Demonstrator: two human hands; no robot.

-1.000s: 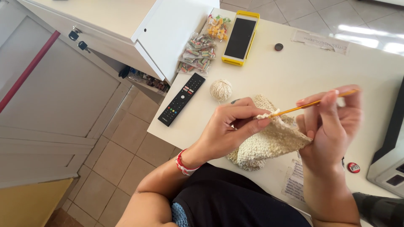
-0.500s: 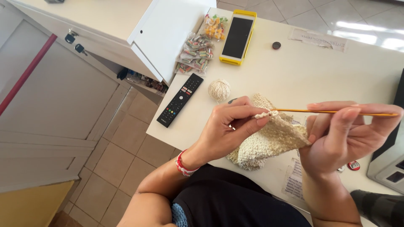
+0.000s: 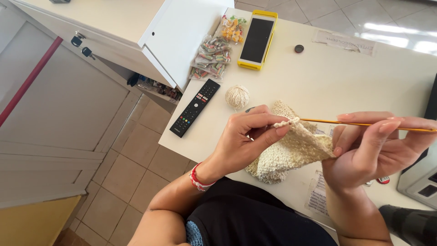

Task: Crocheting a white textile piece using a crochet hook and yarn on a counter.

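Left hand [image 3: 246, 141] raised over the near edge of the desk [image 3: 318, 77], thumb and forefinger closed in a tight grip on the top corner of the cream crocheted piece [image 3: 291, 150]. Red braided bracelet [image 3: 199, 178] around that wrist. Right hand [image 3: 378, 148] out toward the right edge, fingers closed lightly around the thin yellow crochet hook [image 3: 364, 124]; grip shut on the shaft, forefinger laid along it. Hook lying almost level, tip buried in the loops pinched at the left fingertips [image 3: 282, 130]. Lower part of the crocheted piece drooping down onto the desk just inside the near edge, partly over a printed paper slip [image 3: 321, 196].

Small ball of cream yarn [image 3: 237, 96] resting on the desk a little beyond the left hand, apart from the work. Black remote control [image 3: 195, 107] lying slantwise along the left edge, just beside the ball. Farther back, near the far left corner, a phone in a yellow case [image 3: 257, 39], screen up, with clear bags of wrapped sweets [image 3: 214, 57] touching its left side. Small dark round button [image 3: 298, 48] to the right of the phone, then a strip of taped paper [image 3: 343, 43] near the far edge. Grey device [image 3: 421, 182] at the right edge, mostly out of view. White cabinet [image 3: 114, 32] with keys [image 3: 82, 45] hanging from its lock, left of the desk.
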